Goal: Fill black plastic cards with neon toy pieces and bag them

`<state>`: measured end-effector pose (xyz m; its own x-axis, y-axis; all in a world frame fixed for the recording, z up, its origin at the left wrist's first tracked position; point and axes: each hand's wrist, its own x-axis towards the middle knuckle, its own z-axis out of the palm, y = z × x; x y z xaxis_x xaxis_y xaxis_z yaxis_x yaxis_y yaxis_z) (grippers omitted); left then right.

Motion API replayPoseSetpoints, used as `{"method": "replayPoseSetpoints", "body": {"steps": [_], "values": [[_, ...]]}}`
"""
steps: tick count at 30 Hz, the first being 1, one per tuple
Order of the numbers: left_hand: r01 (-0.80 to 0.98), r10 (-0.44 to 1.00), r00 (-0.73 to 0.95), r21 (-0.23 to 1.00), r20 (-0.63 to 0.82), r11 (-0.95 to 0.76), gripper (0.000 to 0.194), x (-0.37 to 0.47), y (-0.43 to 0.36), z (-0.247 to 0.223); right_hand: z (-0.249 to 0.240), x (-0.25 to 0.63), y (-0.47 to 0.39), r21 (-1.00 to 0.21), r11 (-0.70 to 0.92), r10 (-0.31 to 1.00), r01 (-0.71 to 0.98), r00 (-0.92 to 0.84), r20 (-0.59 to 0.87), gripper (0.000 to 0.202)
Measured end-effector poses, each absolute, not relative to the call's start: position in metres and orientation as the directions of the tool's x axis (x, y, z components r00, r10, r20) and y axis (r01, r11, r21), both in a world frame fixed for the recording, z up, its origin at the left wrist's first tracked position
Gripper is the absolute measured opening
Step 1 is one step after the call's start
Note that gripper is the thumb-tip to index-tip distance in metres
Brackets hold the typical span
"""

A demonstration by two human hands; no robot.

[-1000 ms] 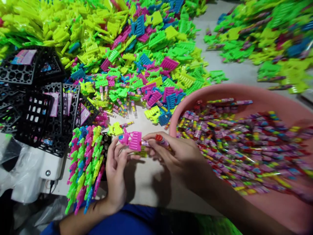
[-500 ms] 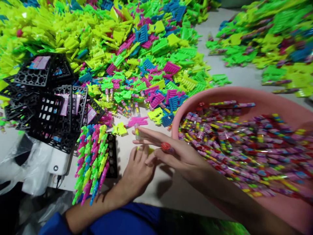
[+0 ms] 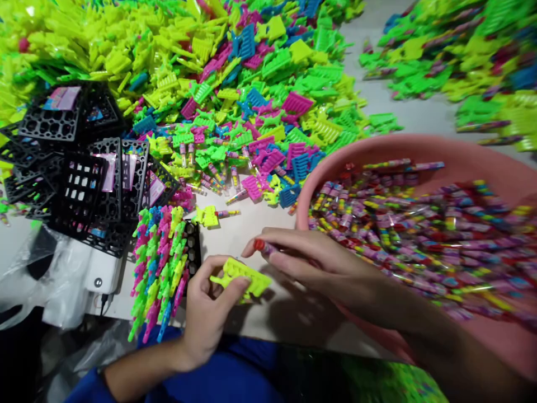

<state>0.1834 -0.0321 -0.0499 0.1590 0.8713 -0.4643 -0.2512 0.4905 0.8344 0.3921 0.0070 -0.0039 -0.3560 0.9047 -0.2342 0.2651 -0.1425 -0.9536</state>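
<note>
A yellow plastic piece [image 3: 247,278] with a ridged block and a thin tip is pinched between the thumb and fingers of my left hand [image 3: 210,305]. Just right of it, my right hand [image 3: 310,260] grips a small candy tube [image 3: 265,247] with a red end, pointing left toward the yellow piece. The tube and the piece are apart. Left of my left hand, rows of colourful plastic pieces [image 3: 157,263] stand on a black tray [image 3: 193,252]. Another yellow piece [image 3: 205,216] lies beyond my hands with a tube touching it.
A pink basin [image 3: 304,207] full of candy tubes is on the right. Black trays [image 3: 84,182] are stacked at the left, above a white box [image 3: 100,271] and clear plastic bags. A large heap of neon pieces [image 3: 168,56] covers the back; another heap lies back right.
My left hand has lifted the yellow piece off the table and turned it up. My right hand has drawn back right with the tube. The pink piece near its fingertips has shifted back right.
</note>
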Motion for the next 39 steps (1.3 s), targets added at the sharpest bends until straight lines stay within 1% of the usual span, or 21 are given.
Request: {"method": "replayPoseSetpoints", "body": {"steps": [3,6,8,13,16,19,22,26,28,31,35,39], "values": [[-0.242,0.885,0.129,0.851,-0.448,0.466,0.042,0.182,-0.036,-0.054,-0.002,0.395,0.01,-0.956,-0.018,0.883,0.294,-0.444,-0.153,0.031],[-0.248,0.907,0.105,0.872,-0.408,0.422,0.038,0.181,-0.04,-0.053,-0.005,0.397,0.009,-0.949,0.047,0.882,0.312,-0.459,-0.107,0.034],[-0.26,0.917,0.106,0.879,-0.385,0.4,0.037,0.182,-0.04,-0.05,-0.005,0.397,0.007,-0.947,0.057,0.882,0.316,-0.461,-0.101,0.035],[-0.28,0.907,0.166,0.864,-0.386,0.419,0.034,0.181,-0.039,-0.049,0.002,0.394,0.006,-0.954,0.034,0.869,0.299,-0.481,-0.119,0.048],[-0.287,0.903,0.189,0.858,-0.386,0.427,0.035,0.18,-0.04,-0.052,0.005,0.394,0.007,-0.955,0.029,0.864,0.296,-0.488,-0.125,0.051],[-0.295,0.904,0.186,0.856,-0.384,0.425,0.037,0.179,-0.041,-0.054,0.004,0.394,0.008,-0.953,0.039,0.856,0.299,-0.502,-0.122,0.048],[-0.295,0.918,0.166,0.87,-0.361,0.395,0.034,0.178,-0.042,-0.054,0.0,0.394,0.006,-0.955,0.057,0.848,0.29,-0.519,-0.107,0.04],[-0.263,0.956,0.148,0.922,-0.253,0.285,0.023,0.179,-0.041,-0.05,-0.003,0.393,0.004,-0.958,0.094,0.833,0.272,-0.548,-0.074,0.027],[-0.222,0.97,0.147,0.949,-0.193,0.222,0.019,0.179,-0.04,-0.049,-0.004,0.392,0.003,-0.952,0.12,0.837,0.28,-0.545,-0.055,0.023],[-0.147,0.982,0.131,0.977,-0.135,0.154,0.016,0.18,-0.039,-0.049,-0.006,0.39,0.001,-0.941,0.167,0.841,0.295,-0.541,-0.02,0.022],[-0.087,0.991,0.078,0.99,-0.107,0.113,0.017,0.182,-0.038,-0.052,-0.013,0.386,-0.001,-0.91,0.258,0.835,0.325,-0.548,0.041,0.026],[-0.028,0.997,0.015,0.996,-0.081,0.081,0.015,0.183,-0.037,-0.054,-0.016,0.383,-0.003,-0.857,0.33,0.841,0.396,-0.536,0.077,0.03]]}}
